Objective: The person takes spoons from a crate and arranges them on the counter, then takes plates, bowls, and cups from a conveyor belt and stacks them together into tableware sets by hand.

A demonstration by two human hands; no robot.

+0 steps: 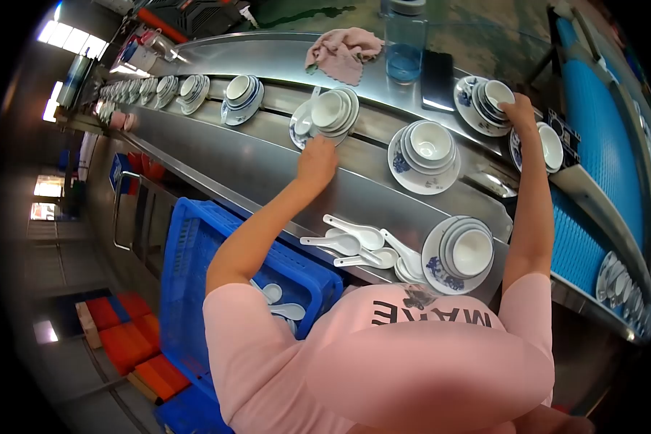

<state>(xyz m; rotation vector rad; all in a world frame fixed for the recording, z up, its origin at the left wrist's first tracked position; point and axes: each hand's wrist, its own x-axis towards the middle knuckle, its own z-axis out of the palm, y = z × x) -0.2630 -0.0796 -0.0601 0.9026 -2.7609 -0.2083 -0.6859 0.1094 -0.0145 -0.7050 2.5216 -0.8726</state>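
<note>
My left hand (pixel 317 160) is closed at the near rim of a patterned plate (pixel 297 137) on the conveyor. That plate carries stacked white bowls (pixel 329 110) and a white spoon (pixel 303 121). My right hand (pixel 521 113) reaches far right, its fingers closed on the rim of a small white bowl (pixel 498 95). Beneath this bowl sit more bowls on a blue-patterned plate (pixel 470 116). Between my hands stands another plate with nested bowls (pixel 431 145). Closer to my body, several white soup spoons (pixel 354 235) lie beside one more stack of bowls (pixel 470 249).
A line of similar dish sets (pixel 193 90) runs down the conveyor to the left. A pink cloth (pixel 343 54), a water bottle (pixel 405 43) and a phone (pixel 437 79) rest along the far ledge. A blue crate (pixel 177 289) holds spoons; a blue belt (pixel 593 108) runs at right.
</note>
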